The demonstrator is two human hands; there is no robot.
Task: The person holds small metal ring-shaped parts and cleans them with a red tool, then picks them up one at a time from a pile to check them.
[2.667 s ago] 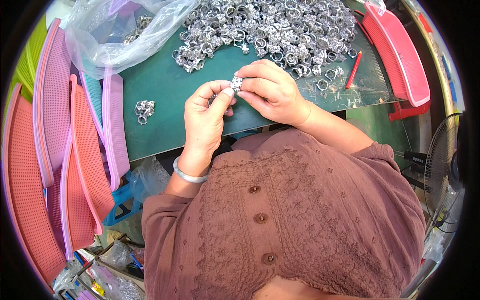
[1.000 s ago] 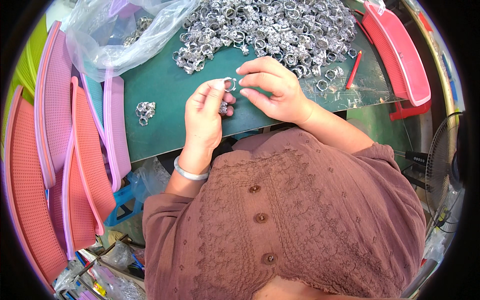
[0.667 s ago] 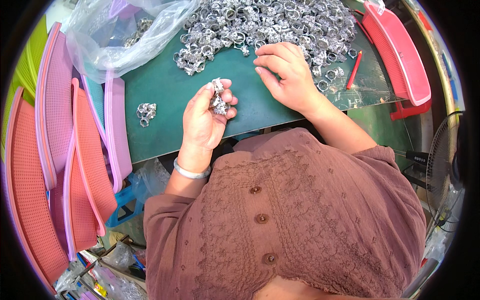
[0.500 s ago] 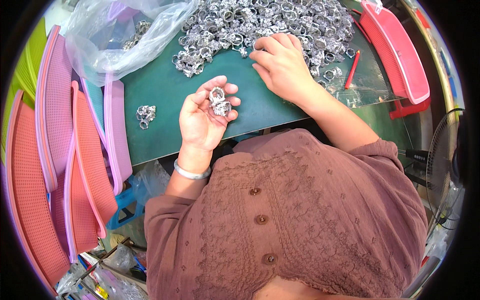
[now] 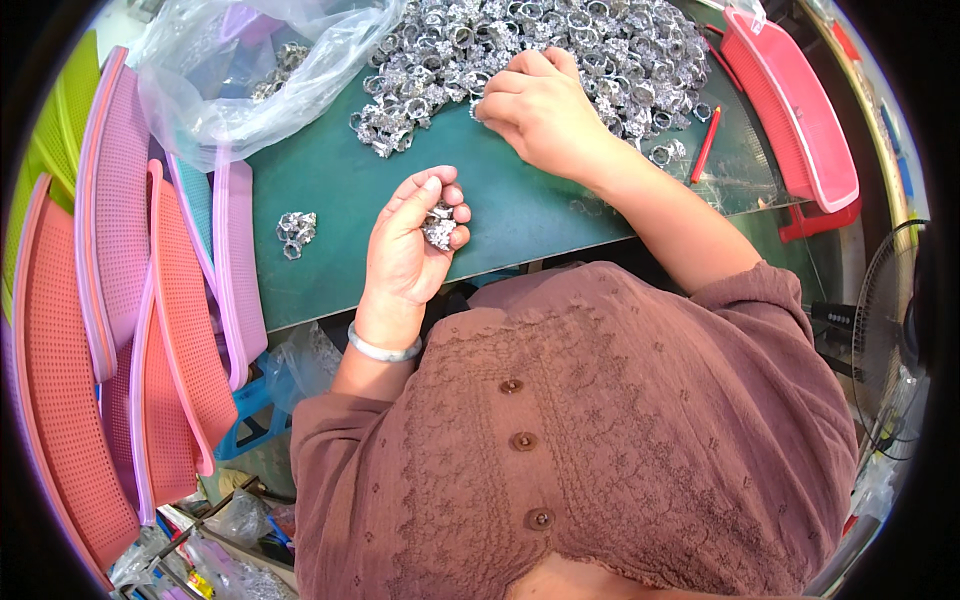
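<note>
My left hand [image 5: 408, 245] is cupped palm-up over the green table [image 5: 330, 200], holding a small bunch of silver rings [image 5: 438, 226] in its curled fingers. A silver bangle [image 5: 383, 348] circles that wrist. My right hand [image 5: 540, 108] reaches forward and rests fingers-down on the near edge of a big heap of silver rings [image 5: 560, 40] at the back of the table. Whether it grips a ring there is hidden by the fingers. A small cluster of rings [image 5: 295, 230] lies alone to the left of my left hand.
A clear plastic bag [image 5: 250, 70] with more rings lies at the back left. Stacked pink and orange mesh trays [image 5: 120, 320] stand along the left. A red tray [image 5: 795, 110] and a red pen [image 5: 704, 157] sit at the right. A fan [image 5: 890, 330] stands at the far right.
My hands were together working one ring bunch. The right hand has since left it and reached up to the heap, while the left hand turned palm-up, keeping the bunch.
</note>
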